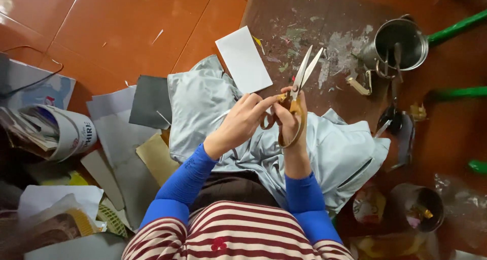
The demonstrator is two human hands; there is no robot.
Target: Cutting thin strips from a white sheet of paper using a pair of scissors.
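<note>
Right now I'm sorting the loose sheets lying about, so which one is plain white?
The white card beyond the grey cloth, above the hands; the neighbouring sheets are dark grey or tan.

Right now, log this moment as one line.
right hand: holds scissors, blades open | left hand: touching scissors handle | underneath: pale blue garment

Home craft corner: tiled floor [127, 26], paper scraps [119, 138], tool-filled metal pot [401, 42].

A white card [244, 59] lies on the red floor [127, 26] near a steel pot [401, 44] and paper scraps [114, 133].
</note>
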